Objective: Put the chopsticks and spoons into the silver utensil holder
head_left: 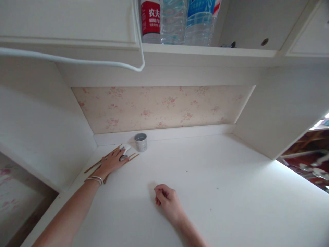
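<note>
My left hand [112,162] reaches to the back left corner of the white desk [218,185]. It lies flat over several wooden chopsticks [133,156] and a white spoon [125,148], fingers stretched out on them. A ring shows on one finger and thin bangles on the wrist. A small perforated metal cup [141,141] stands upright just right of the fingertips, against the back ledge. My right hand [166,200] rests on the desk near the middle, fingers curled in loosely, with nothing visible in it.
A flowered back panel [161,108] closes off the rear. An overhead shelf holds water bottles [177,20] and a white cable [77,61] hangs under it. White side panels flank the desk; a cluttered area lies beyond the right edge.
</note>
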Motion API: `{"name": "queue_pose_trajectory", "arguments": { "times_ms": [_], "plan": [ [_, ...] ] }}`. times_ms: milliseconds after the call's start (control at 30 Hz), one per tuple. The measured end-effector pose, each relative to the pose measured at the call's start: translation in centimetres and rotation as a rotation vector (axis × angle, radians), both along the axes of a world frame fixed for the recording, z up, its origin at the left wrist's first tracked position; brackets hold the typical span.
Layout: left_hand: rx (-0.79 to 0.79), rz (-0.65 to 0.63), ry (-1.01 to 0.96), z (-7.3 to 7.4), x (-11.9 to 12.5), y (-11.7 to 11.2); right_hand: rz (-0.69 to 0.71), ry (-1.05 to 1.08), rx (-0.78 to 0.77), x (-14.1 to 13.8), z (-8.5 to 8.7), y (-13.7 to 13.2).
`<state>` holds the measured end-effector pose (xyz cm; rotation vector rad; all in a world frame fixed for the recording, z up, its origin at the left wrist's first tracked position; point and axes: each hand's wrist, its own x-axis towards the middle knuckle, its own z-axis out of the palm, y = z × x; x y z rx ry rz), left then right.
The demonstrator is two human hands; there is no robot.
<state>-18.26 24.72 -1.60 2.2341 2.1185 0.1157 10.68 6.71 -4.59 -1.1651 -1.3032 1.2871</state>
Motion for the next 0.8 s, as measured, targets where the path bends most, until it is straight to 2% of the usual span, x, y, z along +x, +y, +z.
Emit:
{"name": "queue_pose_trajectory", "arguments": {
  "times_ms": [133, 200, 367, 500, 667, 800],
  "plan": [
    [0.075, 0.063, 0.007, 0.0, 0.7, -1.5, -0.005, -0.014, 0.009, 0.1, 0.2, -0.1],
    [0.075, 0.052, 0.021, 0.3, 0.7, -2.1, -0.002, -0.016, 0.02, 0.1, 0.1, -0.1],
    [0.021, 0.046, 0.0, 0.9, -0.5, -2.6, -0.015, 0.009, 0.027, 0.0, -0.2, -0.1],
    [-0.058, 0.053, -0.073, 0.8, -1.2, -2.2, -0.029, 0.033, 0.011, -0.1, -0.1, 0.0],
    [-0.032, 0.054, -0.039, 0.4, -0.2, -2.6, -0.03, 0.054, -0.005, 0.0, 0.0, 0.1],
    [0.004, 0.025, -0.032, 0.2, 0.7, -4.6, -0.019, 0.055, 0.006, 0.1, -0.3, 0.2]
  ]
}}
